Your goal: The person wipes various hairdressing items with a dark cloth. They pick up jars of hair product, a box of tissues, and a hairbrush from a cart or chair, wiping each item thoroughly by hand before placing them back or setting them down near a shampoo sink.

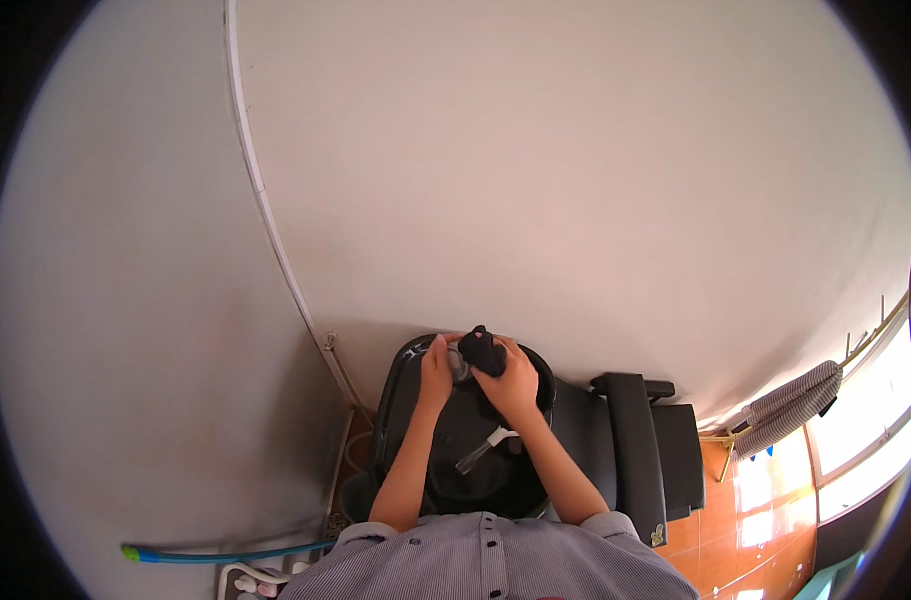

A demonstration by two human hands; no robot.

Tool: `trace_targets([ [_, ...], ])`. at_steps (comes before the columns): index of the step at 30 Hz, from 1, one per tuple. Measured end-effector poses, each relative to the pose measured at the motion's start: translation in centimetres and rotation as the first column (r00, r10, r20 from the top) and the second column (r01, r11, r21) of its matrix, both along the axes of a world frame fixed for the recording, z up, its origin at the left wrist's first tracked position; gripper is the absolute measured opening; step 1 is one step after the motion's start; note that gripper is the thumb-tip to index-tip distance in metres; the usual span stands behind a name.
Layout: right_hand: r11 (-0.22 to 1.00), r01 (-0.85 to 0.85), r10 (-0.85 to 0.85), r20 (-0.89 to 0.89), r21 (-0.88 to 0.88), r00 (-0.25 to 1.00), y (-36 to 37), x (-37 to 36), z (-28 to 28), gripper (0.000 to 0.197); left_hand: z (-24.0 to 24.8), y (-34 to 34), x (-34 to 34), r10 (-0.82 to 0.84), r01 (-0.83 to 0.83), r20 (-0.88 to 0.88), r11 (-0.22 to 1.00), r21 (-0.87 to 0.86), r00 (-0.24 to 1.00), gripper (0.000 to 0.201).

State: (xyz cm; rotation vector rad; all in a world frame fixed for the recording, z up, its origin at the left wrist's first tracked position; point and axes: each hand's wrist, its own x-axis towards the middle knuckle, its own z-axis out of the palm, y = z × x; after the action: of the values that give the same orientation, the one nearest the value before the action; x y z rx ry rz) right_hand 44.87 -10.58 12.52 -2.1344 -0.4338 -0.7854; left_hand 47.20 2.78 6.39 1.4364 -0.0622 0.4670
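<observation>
Pole (185, 556) at far left, blue with a green tip, lying low beside the pale wall (535, 180). Next rightward, black basin (382, 425), deep and rounded at the corners. Over its far part, left hand (435, 375), palm turned inward, at or just beside a grey piece (459, 364); cannot tell whether closed on it, nor whether joined to the dark cloth. Just right of that, dark cloth (482, 352), bunched above the far side of the basin, with right hand (512, 380) clamped on it, thumb and fingers around the near right side.

Looks light, soft and limp, likely to fold under any push and hardly fragile; perhaps slippery if wet, but cannot tell. Best gripped by a thick fold, with 1 hand at each end. Long axis only weakly marked, running from far left to near right; narrower end pointing away from the body, toward the wall.

Nearer, inside the basin, brush (483, 452), pale handle to the upper right, bristles to the lower left, clear of both hands. Farther right, black padded chair (635, 450), then striped cloth (790, 405) hanging above orange tiles (695, 545).
</observation>
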Motion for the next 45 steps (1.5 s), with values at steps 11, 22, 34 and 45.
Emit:
trace_targets([
  [11, 0.991, -0.132, 0.118, -0.261, -0.037, 0.958, -1.3, 1.0, -1.3, 0.042, -2.5, 0.8, 1.0, 0.163, -0.16, -0.024, 0.983, 0.09, 0.986, 0.041],
  [22, 0.857, -0.425, 0.134, -0.669, -0.292, 0.731, -3.1, 5.7, 2.3, 0.042, -1.8, -2.1, -0.9, -0.157, 0.144, 0.083, 0.979, 0.145, 0.984, 0.035],
  [34, 0.998, -0.052, 0.028, -0.495, -0.034, 0.869, -5.5, 0.8, -3.7, 0.043, -1.3, -2.2, -0.2, -0.095, 0.025, -0.359, 0.98, -0.197, 0.929, 0.045],
  [45, 0.923, 0.033, -0.074, -0.093, -0.382, 0.993, -2.4, 1.4, 0.8, 0.053, -0.2, -5.3, 0.4, -0.629, 0.286, 0.008, 0.343, -0.895, 0.778, 0.059],
])
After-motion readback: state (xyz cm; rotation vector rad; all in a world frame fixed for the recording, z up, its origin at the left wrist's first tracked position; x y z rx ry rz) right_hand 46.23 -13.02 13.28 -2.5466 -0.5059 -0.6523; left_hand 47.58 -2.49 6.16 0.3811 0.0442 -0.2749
